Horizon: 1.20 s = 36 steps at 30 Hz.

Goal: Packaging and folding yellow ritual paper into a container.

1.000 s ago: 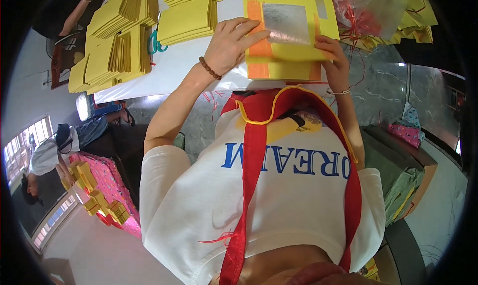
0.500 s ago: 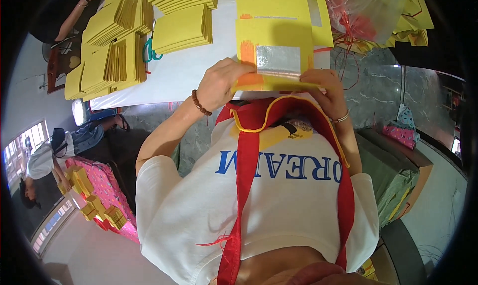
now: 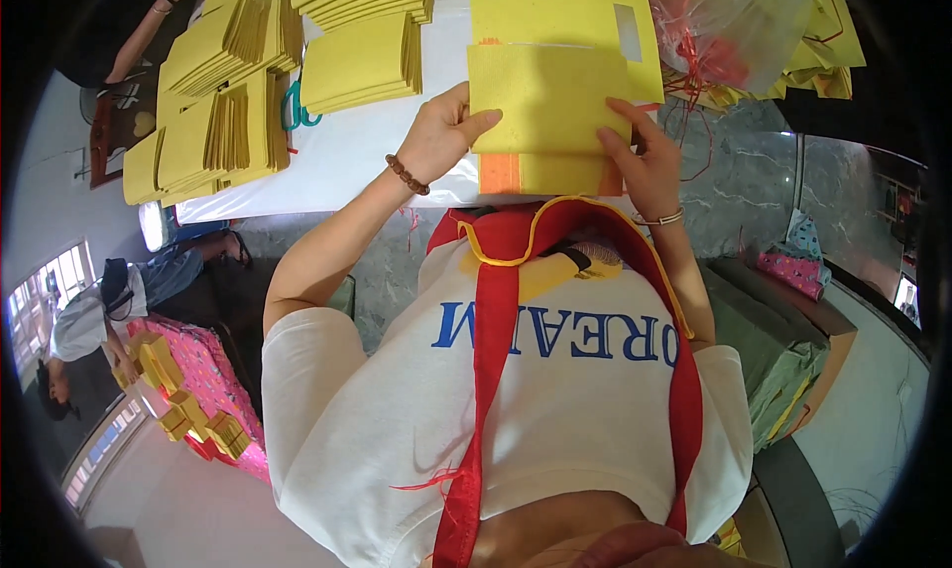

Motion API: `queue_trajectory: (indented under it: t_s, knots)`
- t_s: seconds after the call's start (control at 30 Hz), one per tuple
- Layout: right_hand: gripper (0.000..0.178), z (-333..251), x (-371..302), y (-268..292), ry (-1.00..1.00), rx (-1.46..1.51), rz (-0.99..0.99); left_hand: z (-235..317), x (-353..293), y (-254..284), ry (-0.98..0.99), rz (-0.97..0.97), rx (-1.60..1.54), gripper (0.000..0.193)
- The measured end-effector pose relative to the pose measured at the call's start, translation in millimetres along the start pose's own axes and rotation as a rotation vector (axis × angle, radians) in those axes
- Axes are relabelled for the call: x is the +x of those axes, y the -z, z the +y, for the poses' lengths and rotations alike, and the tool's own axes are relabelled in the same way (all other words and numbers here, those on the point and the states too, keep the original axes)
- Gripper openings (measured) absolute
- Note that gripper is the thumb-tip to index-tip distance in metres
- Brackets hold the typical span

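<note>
A yellow paper sheet point(image 3: 545, 102) lies folded over in front of me at the table's near edge, with its plain side up. Below the fold flap an orange-marked strip point(image 3: 501, 173) of yellow paper shows. My left hand point(image 3: 443, 136) grips the sheet's left edge, thumb on top and fingers mostly hidden behind it. At the right edge my right hand point(image 3: 647, 161) holds the sheet between thumb and fingers. More yellow sheets point(image 3: 540, 14) lie flat just beyond, one with a silver patch point(image 3: 628, 32). The silver patch seen on the near sheet earlier is now covered.
Stacks of folded yellow paper point(image 3: 362, 64) stand on the white table cover point(image 3: 372, 161) at the left, beside teal-handled scissors point(image 3: 300, 107). A clear plastic bag point(image 3: 729, 22) with red string sits far right. Another person's arm point(image 3: 139, 47) reaches in at far left.
The near edge of the sheet has been turned up and away from me, covering the silver patch. Both hands have moved slightly outward along the sheet's sides.
</note>
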State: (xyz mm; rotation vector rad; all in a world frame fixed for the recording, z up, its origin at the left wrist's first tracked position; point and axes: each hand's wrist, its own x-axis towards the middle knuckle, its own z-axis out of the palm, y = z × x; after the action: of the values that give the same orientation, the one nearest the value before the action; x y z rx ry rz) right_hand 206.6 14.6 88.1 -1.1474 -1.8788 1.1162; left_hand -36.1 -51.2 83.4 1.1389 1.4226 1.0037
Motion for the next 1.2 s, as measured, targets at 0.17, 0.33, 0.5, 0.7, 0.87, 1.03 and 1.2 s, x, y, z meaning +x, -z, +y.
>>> queue_trajectory:
  t_s: [0.17,0.33,0.5,0.7,0.87,1.03,1.2]
  knots:
    - [0.034,6.7,3.4,-3.6,-0.113,0.083,0.000,8.2,5.4,2.1,0.144,-0.021,-0.136,0.035]
    - [0.034,9.3,4.6,-8.1,-0.143,0.153,0.064,10.0,9.5,3.1,0.178,-0.017,-0.122,0.037]
    - [0.032,5.2,7.8,-7.8,-0.141,0.046,0.054,4.2,9.3,1.1,0.154,0.006,-0.141,0.038]
    - [0.033,10.6,8.4,-7.8,-0.151,0.026,0.062,12.7,6.5,-0.3,0.151,0.074,-0.158,0.044]
    - [0.033,13.2,7.9,-7.0,-0.133,-0.019,0.071,27.9,3.1,6.4,-0.197,0.384,0.304,0.045]
    - [0.033,9.5,7.4,-6.9,-0.188,-0.114,0.052,51.6,3.3,-25.7,-0.693,0.243,0.879,0.035]
    - [0.033,5.7,8.4,-8.8,-0.141,-0.047,0.074,36.0,11.0,-53.9,-0.686,0.088,1.044,0.048]
